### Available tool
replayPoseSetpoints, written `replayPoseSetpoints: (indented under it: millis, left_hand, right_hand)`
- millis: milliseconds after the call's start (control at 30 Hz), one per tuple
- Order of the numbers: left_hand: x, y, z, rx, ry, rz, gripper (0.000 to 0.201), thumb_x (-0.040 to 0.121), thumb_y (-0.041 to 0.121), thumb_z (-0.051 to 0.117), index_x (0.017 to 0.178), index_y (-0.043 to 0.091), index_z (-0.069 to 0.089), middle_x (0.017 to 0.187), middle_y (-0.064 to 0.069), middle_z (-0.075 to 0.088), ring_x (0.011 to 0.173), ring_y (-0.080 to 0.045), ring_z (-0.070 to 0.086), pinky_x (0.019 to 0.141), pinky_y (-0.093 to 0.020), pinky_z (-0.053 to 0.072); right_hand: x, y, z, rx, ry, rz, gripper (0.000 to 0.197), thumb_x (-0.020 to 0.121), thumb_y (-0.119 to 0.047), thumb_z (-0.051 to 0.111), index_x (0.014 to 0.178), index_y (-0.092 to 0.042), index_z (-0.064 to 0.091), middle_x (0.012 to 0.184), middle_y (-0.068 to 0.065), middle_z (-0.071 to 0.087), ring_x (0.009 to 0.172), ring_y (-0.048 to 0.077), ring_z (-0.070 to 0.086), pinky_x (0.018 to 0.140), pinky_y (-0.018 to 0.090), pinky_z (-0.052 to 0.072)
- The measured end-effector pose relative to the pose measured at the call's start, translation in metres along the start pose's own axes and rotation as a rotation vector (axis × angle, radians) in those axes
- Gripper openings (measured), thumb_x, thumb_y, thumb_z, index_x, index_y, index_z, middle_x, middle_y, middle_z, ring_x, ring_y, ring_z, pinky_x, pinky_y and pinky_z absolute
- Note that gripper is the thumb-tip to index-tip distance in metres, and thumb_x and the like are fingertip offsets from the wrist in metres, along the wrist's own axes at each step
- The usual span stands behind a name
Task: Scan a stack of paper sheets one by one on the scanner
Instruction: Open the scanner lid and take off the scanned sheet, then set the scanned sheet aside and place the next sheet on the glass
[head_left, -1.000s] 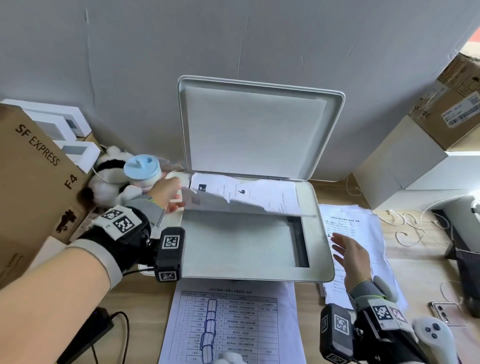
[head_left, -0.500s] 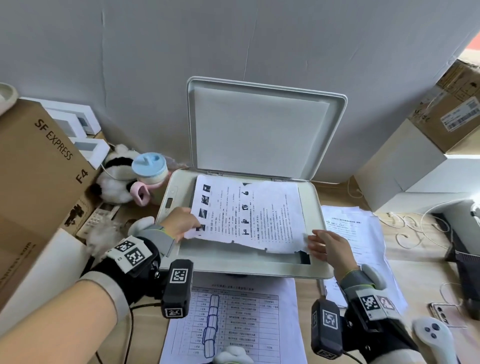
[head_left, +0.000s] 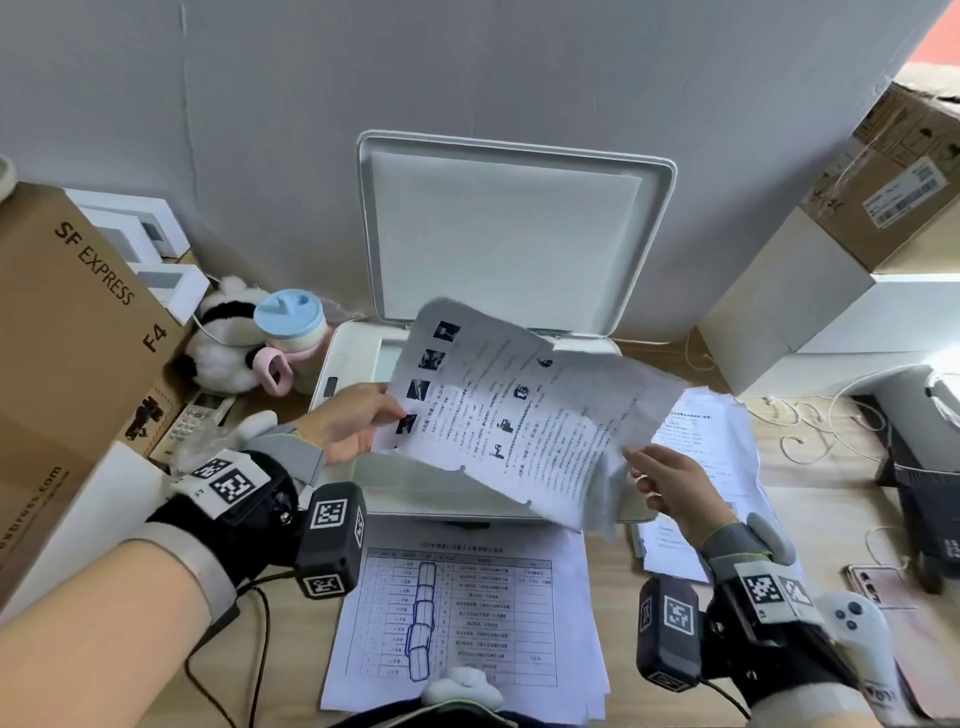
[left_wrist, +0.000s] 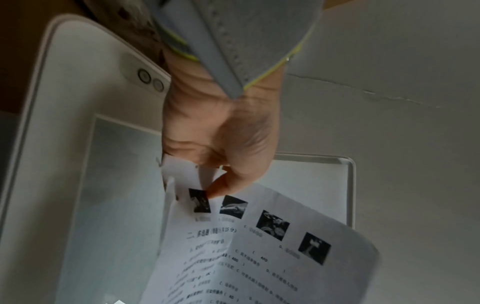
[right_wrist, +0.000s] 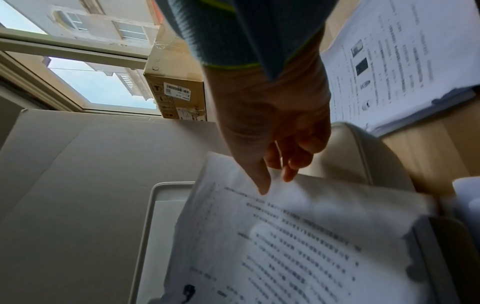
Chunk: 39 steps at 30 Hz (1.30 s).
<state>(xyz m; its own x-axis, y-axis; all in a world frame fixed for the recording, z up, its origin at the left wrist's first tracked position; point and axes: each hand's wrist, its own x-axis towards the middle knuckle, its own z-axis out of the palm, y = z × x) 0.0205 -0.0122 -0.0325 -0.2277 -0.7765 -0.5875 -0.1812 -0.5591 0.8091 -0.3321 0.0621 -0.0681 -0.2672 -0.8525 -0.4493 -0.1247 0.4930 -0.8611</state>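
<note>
So half a second ago the sheet (head_left: 519, 415) was lying printed side up on the scanner (head_left: 358, 358) glass, and now it's lifted clear and tilted in the air over it. My read: this page is scanned and on its way off, probably to the pile on the right (head_left: 711, 441), though it could just be getting flipped.

The left hand (head_left: 348, 426) pinches the sheet's left edge, thumb on the printed side. The right hand (head_left: 670, 478) is at the opposite corner, fingers loosely curved, thumb touching the edge; whether it really grips, I can't tell. The lid (head_left: 509, 234) is up, and more sheets (head_left: 467, 613) wait on the table (head_left: 291, 675) in front.
</note>
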Motion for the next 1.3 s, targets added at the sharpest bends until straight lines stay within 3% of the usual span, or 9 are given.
replayPoseSetpoints:
  millis: [167, 500, 633, 833, 933, 1033, 1100, 1233, 1300]
  left_hand:
    - [0.009, 0.014, 0.026, -0.126, -0.004, 0.043, 0.021, 0.094, 0.004, 0.049, 0.105, 0.013, 0.064, 0.098, -0.009, 0.070, 0.078, -0.019, 0.069, 0.063, -0.025, 0.058]
    - [0.025, 0.004, 0.045, -0.164, 0.031, 0.064, 0.022, 0.096, 0.007, 0.047, 0.105, 0.015, 0.065, 0.090, -0.004, 0.071, 0.072, -0.015, 0.068, 0.067, -0.021, 0.054]
    - [0.029, -0.005, 0.043, -0.179, 0.057, 0.046, 0.021, 0.095, 0.006, 0.048, 0.102, 0.015, 0.066, 0.086, -0.003, 0.072, 0.069, -0.014, 0.068, 0.064, -0.020, 0.054]
    - [0.030, -0.010, 0.039, -0.208, 0.092, 0.031, 0.023, 0.096, 0.005, 0.045, 0.100, 0.015, 0.066, 0.082, -0.002, 0.072, 0.067, -0.014, 0.068, 0.061, -0.019, 0.054]
    - [0.029, -0.011, 0.039, -0.223, 0.088, 0.029, 0.022, 0.097, 0.006, 0.045, 0.100, 0.014, 0.065, 0.080, -0.002, 0.072, 0.067, -0.014, 0.068, 0.060, -0.019, 0.054]
    - [0.025, -0.014, 0.039, -0.223, 0.047, 0.027, 0.022, 0.097, 0.009, 0.044, 0.099, 0.013, 0.066, 0.079, -0.004, 0.070, 0.065, -0.015, 0.068, 0.057, -0.019, 0.053]
    - [0.019, -0.016, 0.037, -0.230, -0.006, 0.013, 0.022, 0.098, 0.012, 0.044, 0.099, 0.011, 0.065, 0.077, -0.006, 0.069, 0.065, -0.016, 0.068, 0.054, -0.019, 0.053]
    - [0.005, -0.022, 0.037, -0.229, -0.139, -0.061, 0.024, 0.098, 0.017, 0.043, 0.096, 0.004, 0.062, 0.069, -0.008, 0.066, 0.064, -0.019, 0.069, 0.052, -0.020, 0.053]
    - [-0.006, -0.027, 0.035, -0.144, -0.214, -0.108, 0.024, 0.094, 0.022, 0.048, 0.093, 0.002, 0.062, 0.065, -0.008, 0.064, 0.058, -0.018, 0.066, 0.044, -0.017, 0.047]
  right_hand:
    - [-0.007, 0.022, -0.033, 0.093, 0.229, -0.076, 0.014, 0.089, -0.018, 0.062, 0.077, -0.009, 0.058, 0.067, 0.004, 0.041, 0.063, 0.014, 0.037, 0.055, 0.023, 0.030]
    - [0.002, 0.100, -0.088, 0.470, 0.609, 0.318, 0.020, 0.094, -0.009, 0.046, 0.074, -0.009, 0.047, 0.061, 0.007, 0.048, 0.026, 0.002, 0.041, 0.030, 0.008, 0.026]
    - [0.016, 0.125, -0.094, 0.481, 0.595, 0.453, 0.025, 0.095, -0.006, 0.038, 0.072, -0.011, 0.045, 0.033, -0.006, 0.053, 0.025, 0.000, 0.046, 0.030, 0.008, 0.034]
    - [0.032, 0.143, -0.089, 0.450, 0.501, 0.546, 0.027, 0.098, -0.005, 0.033, 0.073, -0.013, 0.041, 0.075, 0.001, 0.045, 0.034, 0.001, 0.054, 0.057, 0.018, 0.039]
    - [0.033, 0.144, -0.087, 0.454, 0.489, 0.592, 0.029, 0.099, -0.008, 0.033, 0.071, -0.012, 0.038, 0.071, 0.003, 0.042, 0.052, 0.012, 0.050, 0.053, 0.019, 0.038]
    - [0.031, 0.143, -0.083, 0.461, 0.487, 0.646, 0.033, 0.100, -0.019, 0.033, 0.068, -0.012, 0.034, 0.044, 0.005, 0.039, 0.023, 0.011, 0.041, 0.034, 0.017, 0.034]
    - [0.026, 0.140, -0.078, 0.438, 0.508, 0.673, 0.032, 0.101, -0.021, 0.035, 0.071, -0.010, 0.034, 0.051, 0.008, 0.037, 0.028, 0.016, 0.043, 0.028, 0.011, 0.032]
    - [0.009, 0.134, -0.059, 0.447, 0.328, 0.721, 0.031, 0.100, -0.022, 0.032, 0.072, -0.011, 0.036, 0.045, 0.010, 0.042, 0.031, 0.015, 0.046, 0.031, 0.012, 0.035]
    - [-0.001, 0.128, -0.045, 0.461, 0.230, 0.738, 0.028, 0.100, -0.021, 0.033, 0.078, -0.011, 0.045, 0.047, 0.006, 0.057, 0.056, 0.015, 0.055, 0.039, 0.017, 0.043]
